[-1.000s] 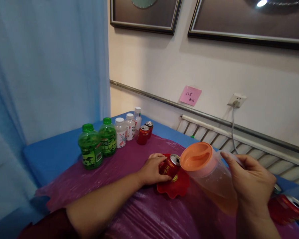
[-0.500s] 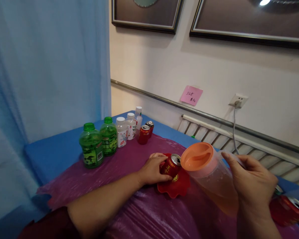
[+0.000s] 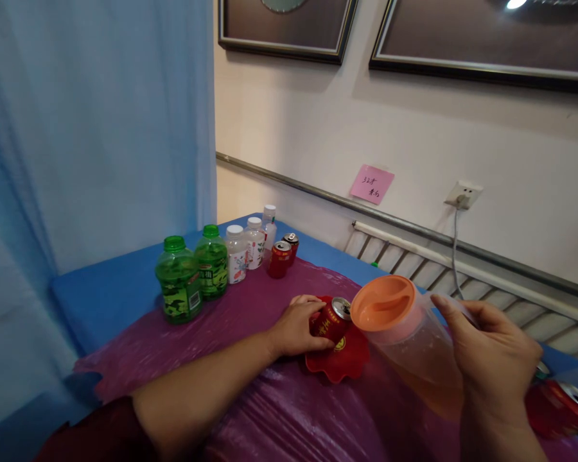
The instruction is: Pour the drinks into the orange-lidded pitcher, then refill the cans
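Observation:
My left hand [image 3: 298, 327] is wrapped round a red can [image 3: 331, 321], which leans to the right over a scalloped red dish [image 3: 340, 364]. In my right hand [image 3: 496, 346] is the handle of a clear plastic pitcher [image 3: 421, 359] with an orange lid [image 3: 383, 303]. Brownish liquid shows inside the pitcher, which is tilted left, its lid end close beside the can's top. Whether liquid is flowing between them cannot be made out.
Green bottles [image 3: 179, 282], white-capped bottles [image 3: 236, 255] and red cans [image 3: 280, 260] stand at the back left of the purple plastic sheet [image 3: 250, 301]. Another red can [image 3: 561, 407] is at the right edge. A radiator [image 3: 414, 269] runs along the wall.
The whole view has shifted very slightly. Both hands, the can and the pitcher keep nearly the same places relative to each other.

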`<state>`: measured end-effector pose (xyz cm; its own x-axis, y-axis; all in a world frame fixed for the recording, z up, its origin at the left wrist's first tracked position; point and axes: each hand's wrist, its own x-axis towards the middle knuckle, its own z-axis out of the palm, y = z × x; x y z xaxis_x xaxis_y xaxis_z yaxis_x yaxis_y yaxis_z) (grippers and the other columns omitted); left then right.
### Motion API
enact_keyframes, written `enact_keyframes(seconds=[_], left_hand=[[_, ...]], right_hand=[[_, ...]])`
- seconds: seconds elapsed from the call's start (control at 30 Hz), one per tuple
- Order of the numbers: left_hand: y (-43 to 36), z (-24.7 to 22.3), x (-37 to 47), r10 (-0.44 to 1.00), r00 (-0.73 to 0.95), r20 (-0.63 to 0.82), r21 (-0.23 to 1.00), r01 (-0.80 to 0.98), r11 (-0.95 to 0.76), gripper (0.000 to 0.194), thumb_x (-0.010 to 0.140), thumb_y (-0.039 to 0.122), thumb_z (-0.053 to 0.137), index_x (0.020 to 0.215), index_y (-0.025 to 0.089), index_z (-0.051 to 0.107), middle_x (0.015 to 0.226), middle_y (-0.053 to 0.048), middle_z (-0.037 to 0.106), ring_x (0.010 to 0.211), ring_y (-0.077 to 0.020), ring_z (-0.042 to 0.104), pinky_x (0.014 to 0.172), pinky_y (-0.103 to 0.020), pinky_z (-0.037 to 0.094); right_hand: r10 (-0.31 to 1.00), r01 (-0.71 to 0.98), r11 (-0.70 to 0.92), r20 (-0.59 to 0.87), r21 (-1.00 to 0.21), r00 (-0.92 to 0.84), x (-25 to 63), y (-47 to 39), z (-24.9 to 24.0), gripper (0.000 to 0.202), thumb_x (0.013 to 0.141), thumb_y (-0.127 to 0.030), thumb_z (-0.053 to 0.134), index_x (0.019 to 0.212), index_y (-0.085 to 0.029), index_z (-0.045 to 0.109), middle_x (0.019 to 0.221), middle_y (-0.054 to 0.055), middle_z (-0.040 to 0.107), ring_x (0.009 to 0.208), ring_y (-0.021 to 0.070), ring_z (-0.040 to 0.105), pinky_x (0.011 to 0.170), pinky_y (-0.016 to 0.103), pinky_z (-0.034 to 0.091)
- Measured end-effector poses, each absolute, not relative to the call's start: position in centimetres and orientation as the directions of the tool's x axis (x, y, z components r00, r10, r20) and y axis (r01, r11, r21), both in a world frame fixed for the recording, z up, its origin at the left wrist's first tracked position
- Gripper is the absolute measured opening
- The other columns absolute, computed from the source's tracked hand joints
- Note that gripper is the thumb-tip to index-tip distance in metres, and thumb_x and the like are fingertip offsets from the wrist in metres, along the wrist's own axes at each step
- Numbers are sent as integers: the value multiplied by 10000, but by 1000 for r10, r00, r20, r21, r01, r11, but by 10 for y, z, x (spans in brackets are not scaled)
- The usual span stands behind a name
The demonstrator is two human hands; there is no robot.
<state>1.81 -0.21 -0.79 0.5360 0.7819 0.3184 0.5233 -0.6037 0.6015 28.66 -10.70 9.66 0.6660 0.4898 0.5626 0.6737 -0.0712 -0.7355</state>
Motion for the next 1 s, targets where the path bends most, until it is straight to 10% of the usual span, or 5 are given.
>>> enact_keyframes(seconds=[1.0], left_hand=[[-2, -7, 19, 798, 521, 303, 625, 524, -579, 665, 572, 549, 895, 1134, 240, 723, 1216, -89, 663, 1187, -331, 572, 1065, -460, 439]], right_hand=[[489, 643, -53, 542, -764, 683, 285, -106, 97, 501, 674, -694, 769, 746, -199, 741, 609, -23, 604, 615, 166, 523, 598, 301, 364]])
